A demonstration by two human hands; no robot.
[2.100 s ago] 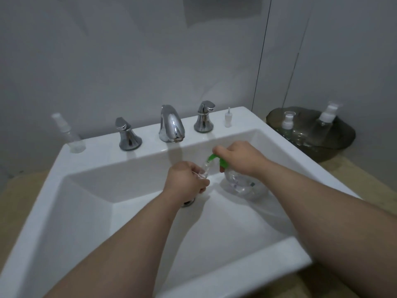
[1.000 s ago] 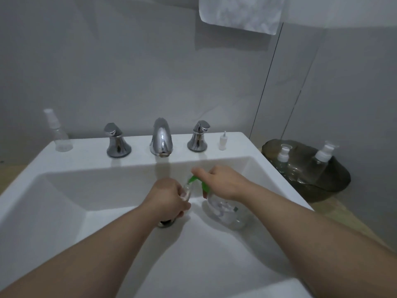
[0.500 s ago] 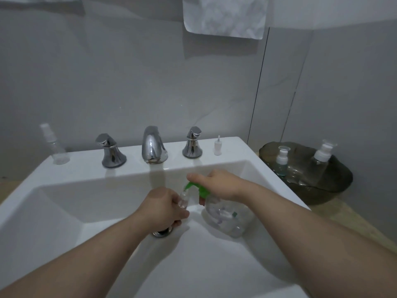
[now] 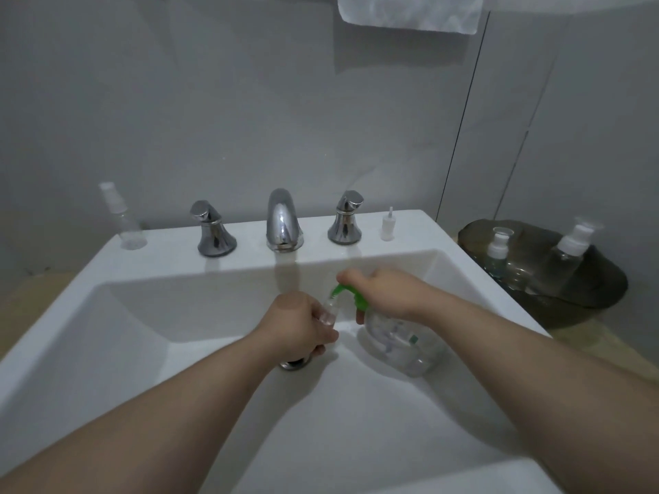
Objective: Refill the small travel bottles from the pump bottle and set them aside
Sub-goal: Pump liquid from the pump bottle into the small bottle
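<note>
Head camera view, looking down into a white sink [image 4: 142, 265] with a chrome tap spout [image 4: 283, 221] at the middle of its back ledge.

Below the spout and slightly to its right, over the basin, I see both bare hands meeting. The left grip [image 4: 299, 326] is curled tight around a small travel bottle [image 4: 330, 310], clear, with only its neck and shoulder showing past the fingers. The right grip [image 4: 385, 292] is wrapped over the green pump head [image 4: 347, 292] of the pump bottle [image 4: 403, 344], fingers folded on top and one tucked beneath. That bottle is clear, tilted, its base on the basin floor, down and right of the spout. The green nozzle points at the small bottle's mouth; I cannot tell whether they touch.

The drain [image 4: 294, 363] sits under the left grip, straight below the spout.

On the ledge, a chrome handle stands on each side of the spout. Far left of the spout stands a clear spray bottle [image 4: 123, 222]. Right of the spout, past the handle, is a small white pump insert [image 4: 388, 226].

Well to the right of the spout, off the sink, a dark bowl [image 4: 606, 290] holds two upright bottles with white tops [image 4: 497, 251]. Above and right of the spout hangs a white towel [image 4: 410, 10].
</note>
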